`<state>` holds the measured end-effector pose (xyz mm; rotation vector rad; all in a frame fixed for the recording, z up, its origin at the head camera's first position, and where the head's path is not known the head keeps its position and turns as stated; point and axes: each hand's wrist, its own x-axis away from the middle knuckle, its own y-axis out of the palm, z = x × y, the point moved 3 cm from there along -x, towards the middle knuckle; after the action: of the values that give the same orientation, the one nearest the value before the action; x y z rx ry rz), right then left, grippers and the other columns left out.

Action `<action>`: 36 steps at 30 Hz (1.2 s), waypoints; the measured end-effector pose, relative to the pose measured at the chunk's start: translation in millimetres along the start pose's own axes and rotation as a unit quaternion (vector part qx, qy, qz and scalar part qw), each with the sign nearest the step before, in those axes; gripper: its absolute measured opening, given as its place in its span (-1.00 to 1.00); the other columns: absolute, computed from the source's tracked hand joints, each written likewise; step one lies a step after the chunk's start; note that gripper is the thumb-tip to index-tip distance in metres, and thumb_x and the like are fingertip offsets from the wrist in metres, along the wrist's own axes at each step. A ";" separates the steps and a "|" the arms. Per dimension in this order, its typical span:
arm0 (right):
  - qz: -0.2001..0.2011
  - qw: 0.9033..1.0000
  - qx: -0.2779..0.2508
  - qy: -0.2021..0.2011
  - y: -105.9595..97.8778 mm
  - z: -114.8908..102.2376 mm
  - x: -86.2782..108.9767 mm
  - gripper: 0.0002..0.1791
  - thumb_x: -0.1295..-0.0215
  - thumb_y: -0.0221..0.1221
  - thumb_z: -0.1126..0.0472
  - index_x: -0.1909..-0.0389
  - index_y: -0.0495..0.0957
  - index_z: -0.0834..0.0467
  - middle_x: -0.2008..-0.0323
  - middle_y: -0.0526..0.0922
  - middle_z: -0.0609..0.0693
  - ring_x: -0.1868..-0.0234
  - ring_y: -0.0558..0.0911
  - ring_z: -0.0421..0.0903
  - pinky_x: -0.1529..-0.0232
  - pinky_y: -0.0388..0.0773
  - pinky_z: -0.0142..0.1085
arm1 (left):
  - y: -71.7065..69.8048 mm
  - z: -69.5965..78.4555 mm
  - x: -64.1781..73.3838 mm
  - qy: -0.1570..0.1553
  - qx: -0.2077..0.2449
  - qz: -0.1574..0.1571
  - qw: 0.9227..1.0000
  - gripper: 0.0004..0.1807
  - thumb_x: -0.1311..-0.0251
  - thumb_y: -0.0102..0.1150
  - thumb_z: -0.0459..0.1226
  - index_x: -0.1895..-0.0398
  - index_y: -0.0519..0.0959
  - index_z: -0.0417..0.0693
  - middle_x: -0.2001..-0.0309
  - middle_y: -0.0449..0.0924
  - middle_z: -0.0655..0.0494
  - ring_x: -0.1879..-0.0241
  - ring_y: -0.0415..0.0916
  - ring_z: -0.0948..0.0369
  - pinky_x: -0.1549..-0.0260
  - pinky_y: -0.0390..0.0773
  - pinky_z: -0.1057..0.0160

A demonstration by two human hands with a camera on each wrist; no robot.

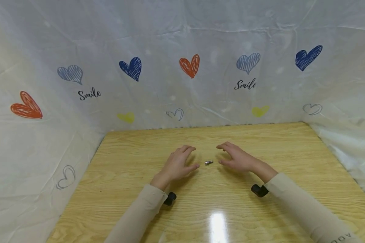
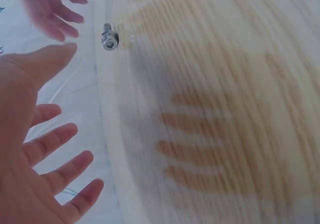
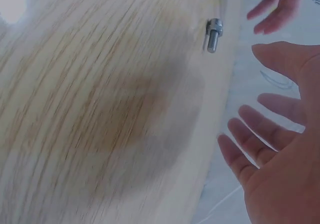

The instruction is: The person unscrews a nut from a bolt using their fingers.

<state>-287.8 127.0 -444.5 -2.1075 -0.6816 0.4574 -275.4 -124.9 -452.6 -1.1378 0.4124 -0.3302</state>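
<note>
The left hand (image 1: pixel 179 163) and the right hand (image 1: pixel 237 158) face each other over the table (image 1: pixel 109 162), both loosely open with fingers apart and thumbs standing off, and neither has hold of anything. A small metal screw (image 1: pixel 209 162) lies on its side on the table in the gap between them, its socket head near the left thumb tip and its shank end near the right thumb tip, touching neither hand. The step in hand looks to be closing in on this screw, and it should go best with one hand doing the pinching. The left hand seems well placed for it: thumb and forefinger could come in low on either side of the wide head, which ought to give a surer hold than the slim shank. Both tips should meet the metal together, since a push from one side alone would probably roll or spin so round a piece. The right hand would do well to stay just beyond the shank end as a light stop, its fingers kept out of the pinch
</note>
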 end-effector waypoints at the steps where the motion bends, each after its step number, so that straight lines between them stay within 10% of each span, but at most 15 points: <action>1: 0.003 1.000 -0.006 -0.003 0.0 -0.5 -0.5 -0.39 -0.49 0.21 0.20 -0.42 0.31 0.39 -0.30 0.44 0.33 -0.28 0.48 0.28 -0.26 0.48 0.17 | 0.1 0.8 -0.5 0.001 0.003 0.004 1.000 -0.28 -0.32 0.35 0.03 -0.44 0.42 -0.09 -0.36 0.44 -0.06 -0.31 0.43 -0.09 -0.21 0.48 -0.24; 36: -0.008 0.997 -0.070 0.008 13.8 -0.4 -27.7 -0.71 -0.29 0.34 0.37 0.00 0.64 0.37 0.20 0.70 0.09 0.21 0.65 -0.11 0.14 0.65 -0.24 | 16.6 15.6 -17.1 -0.054 0.089 -0.035 0.994 -0.68 -0.25 0.45 -0.19 0.01 0.68 -0.15 0.07 0.68 -0.01 0.06 0.62 0.05 0.07 0.65 0.02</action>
<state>-305.1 103.0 -453.4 -2.2332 -0.7403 0.3933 -282.2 -98.1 -459.8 -0.9924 0.2435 -0.3581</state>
